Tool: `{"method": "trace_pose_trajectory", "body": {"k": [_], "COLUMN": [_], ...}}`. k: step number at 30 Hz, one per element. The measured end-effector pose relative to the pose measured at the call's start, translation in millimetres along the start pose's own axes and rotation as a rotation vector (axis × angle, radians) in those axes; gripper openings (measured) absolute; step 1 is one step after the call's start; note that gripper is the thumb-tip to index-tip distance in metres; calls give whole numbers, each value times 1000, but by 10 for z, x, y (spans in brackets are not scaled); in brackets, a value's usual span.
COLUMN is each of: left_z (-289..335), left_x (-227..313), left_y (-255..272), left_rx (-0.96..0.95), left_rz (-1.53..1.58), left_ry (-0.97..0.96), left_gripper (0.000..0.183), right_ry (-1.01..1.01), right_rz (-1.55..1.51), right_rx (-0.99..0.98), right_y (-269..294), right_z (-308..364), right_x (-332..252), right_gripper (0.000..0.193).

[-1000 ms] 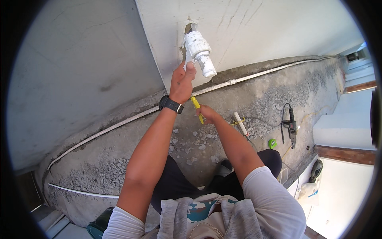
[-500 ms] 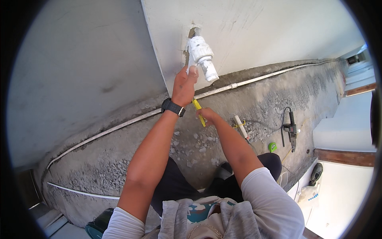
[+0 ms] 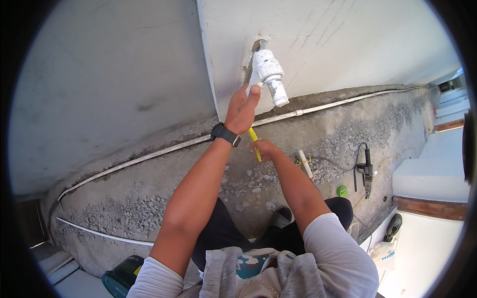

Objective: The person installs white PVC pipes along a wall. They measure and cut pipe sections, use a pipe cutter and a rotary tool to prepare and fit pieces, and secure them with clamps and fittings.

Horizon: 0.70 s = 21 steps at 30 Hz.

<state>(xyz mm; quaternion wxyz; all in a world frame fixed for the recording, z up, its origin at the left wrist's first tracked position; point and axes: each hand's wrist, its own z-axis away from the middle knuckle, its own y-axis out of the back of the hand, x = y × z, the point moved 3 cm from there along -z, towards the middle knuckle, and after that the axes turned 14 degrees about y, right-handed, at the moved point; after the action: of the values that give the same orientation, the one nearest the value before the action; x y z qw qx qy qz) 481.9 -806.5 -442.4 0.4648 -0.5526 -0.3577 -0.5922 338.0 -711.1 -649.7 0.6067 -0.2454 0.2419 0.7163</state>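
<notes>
A white plastic pipe fitting (image 3: 269,69) sticks out from a gap in the pale wall, its short stub tilted down to the right. My left hand (image 3: 240,112) is closed around the white pipe piece (image 3: 255,81) beside this fitting, thumb on top. Lower down, a slim yellow tool (image 3: 255,140) is gripped in my right hand (image 3: 265,149); its upper end passes close behind my left wrist, and its exact kind is unclear. The palm side of both hands is hidden.
A long white pipe (image 3: 318,107) runs along the wall's foot. On the rubble-strewn floor lie a white bar-shaped piece (image 3: 304,164), a green tape measure (image 3: 342,190) and a corded power tool (image 3: 366,171). A dark green container (image 3: 121,276) stands at lower left.
The whole view has shifted, so the wall, fitting and hands appear a little further right. Both hands keep their holds, with hardly any movement relative to the fitting.
</notes>
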Motion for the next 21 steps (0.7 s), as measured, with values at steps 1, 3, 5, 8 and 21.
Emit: {"method": "trace_pose_trajectory", "body": {"k": [1, 3, 5, 8, 21], "left_z": [-1, 5, 12, 2, -32], "left_x": [10, 21, 40, 74, 60], "left_y": [-1, -7, -4, 3, -21], "left_rx": [2, 12, 30, 23, 91], "left_rz": [9, 11, -3, 45, 135], "left_ry": [-9, -23, -33, 24, 2], "left_gripper": [84, 81, 77, 70, 60], "right_ry": [26, 58, 64, 75, 170], "right_rz": [-41, -78, -55, -9, -58], "right_rx": [3, 14, 38, 33, 89], "right_y": [-19, -35, -30, -5, -28], "right_z": [-19, -58, -98, -123, -236], "right_x": [19, 73, 126, 179, 377], "right_gripper": [37, 31, 25, 22, 29]}}
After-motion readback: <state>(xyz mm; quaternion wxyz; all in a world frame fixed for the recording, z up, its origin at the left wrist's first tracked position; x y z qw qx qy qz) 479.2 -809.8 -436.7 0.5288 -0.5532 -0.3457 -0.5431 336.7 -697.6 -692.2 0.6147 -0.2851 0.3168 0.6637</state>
